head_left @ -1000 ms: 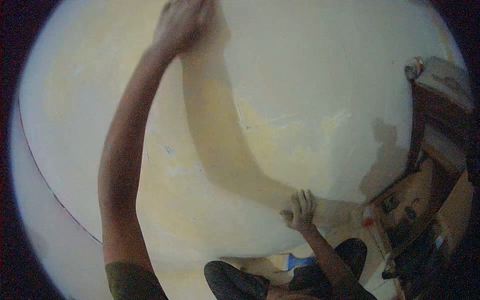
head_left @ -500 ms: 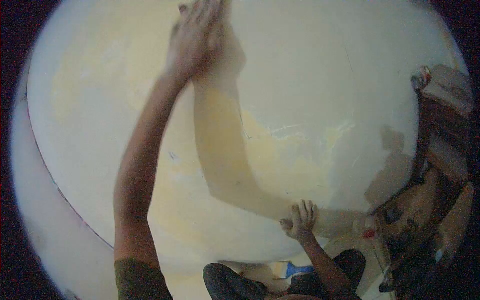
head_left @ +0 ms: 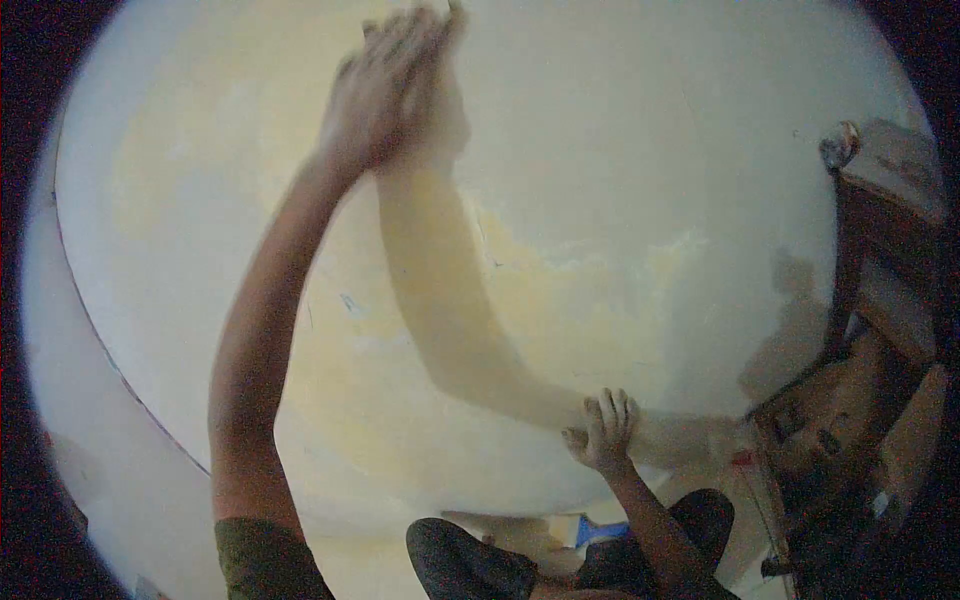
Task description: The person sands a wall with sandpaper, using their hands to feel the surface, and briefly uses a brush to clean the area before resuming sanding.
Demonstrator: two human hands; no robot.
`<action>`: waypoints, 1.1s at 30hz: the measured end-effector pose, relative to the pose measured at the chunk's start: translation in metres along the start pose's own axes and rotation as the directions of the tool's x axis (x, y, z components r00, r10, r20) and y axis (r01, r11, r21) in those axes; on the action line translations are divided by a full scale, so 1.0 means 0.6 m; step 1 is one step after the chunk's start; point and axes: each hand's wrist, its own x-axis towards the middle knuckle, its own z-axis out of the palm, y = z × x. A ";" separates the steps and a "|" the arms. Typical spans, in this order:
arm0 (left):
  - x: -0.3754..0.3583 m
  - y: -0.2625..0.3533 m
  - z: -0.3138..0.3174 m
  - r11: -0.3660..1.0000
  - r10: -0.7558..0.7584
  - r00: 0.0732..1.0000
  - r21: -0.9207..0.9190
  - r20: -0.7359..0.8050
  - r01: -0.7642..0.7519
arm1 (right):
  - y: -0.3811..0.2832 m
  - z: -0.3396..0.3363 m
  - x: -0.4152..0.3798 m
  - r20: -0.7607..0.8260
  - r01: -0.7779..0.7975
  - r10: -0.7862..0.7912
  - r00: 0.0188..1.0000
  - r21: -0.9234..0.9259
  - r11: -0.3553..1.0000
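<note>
We see a broad pale wall [head_left: 590,130] filling most of the view, patched with yellow and whitish areas and marked by a few small scratches. A bent arm shadow [head_left: 440,290] falls across it. Along the bottom, where a strip of floor [head_left: 525,531] shows, we make out a blue-and-cream item [head_left: 597,532], too partly hidden for us to name. At right stands a dark brown piece of furniture [head_left: 895,215] with a greyish top; a small roundish item [head_left: 841,146] sits at its corner. Below that, a dark jumble [head_left: 830,520] stays unclear to us.
</note>
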 end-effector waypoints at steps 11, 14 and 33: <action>-0.055 0.103 -0.059 0.980 -0.138 0.986 -0.134 0.091 0.150 | -0.010 0.008 0.014 -0.065 0.009 -0.007 0.998 0.031 0.999; -0.011 0.026 -0.032 0.976 -0.149 0.989 -0.166 -0.023 0.143 | -0.016 0.010 -0.010 -0.047 0.030 -0.030 0.998 0.007 1.000; 0.049 -0.087 0.003 0.984 -0.005 0.991 -0.177 -0.133 -0.019 | -0.011 -0.008 -0.008 -0.050 0.052 -0.055 0.997 -0.055 0.997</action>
